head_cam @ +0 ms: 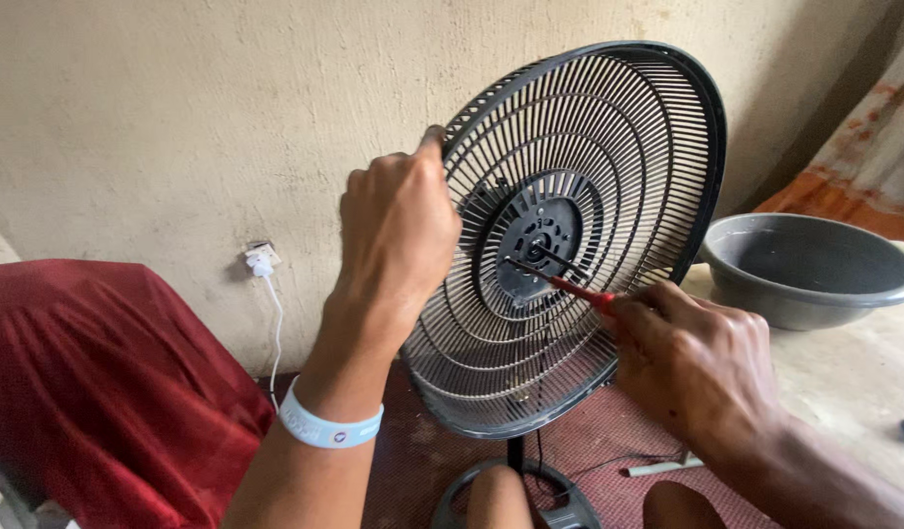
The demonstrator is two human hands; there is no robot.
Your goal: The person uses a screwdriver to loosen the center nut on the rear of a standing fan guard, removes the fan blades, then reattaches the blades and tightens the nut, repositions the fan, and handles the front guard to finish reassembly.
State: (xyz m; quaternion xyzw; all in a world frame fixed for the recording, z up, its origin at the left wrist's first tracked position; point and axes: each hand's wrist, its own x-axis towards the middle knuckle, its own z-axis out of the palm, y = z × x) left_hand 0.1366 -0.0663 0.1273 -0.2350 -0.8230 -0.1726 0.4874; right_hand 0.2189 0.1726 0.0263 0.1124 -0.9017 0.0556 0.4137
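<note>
A black plastic fan grille (618,157) stands upright on a thin pole above a round base (560,504). My left hand (393,230) grips the grille's left rim, thumb over the top edge. A pale blue band (329,426) circles that wrist. My right hand (692,367) holds a red-handled screwdriver (569,286). Its metal tip reaches into the grille's dark centre hub (538,245).
A grey plastic basin (814,269) sits on a pale surface to the right. Red cloth (89,382) covers something at the left. A white charger (261,261) is plugged into the rough beige wall, its cable hanging down. My knees show at the bottom edge.
</note>
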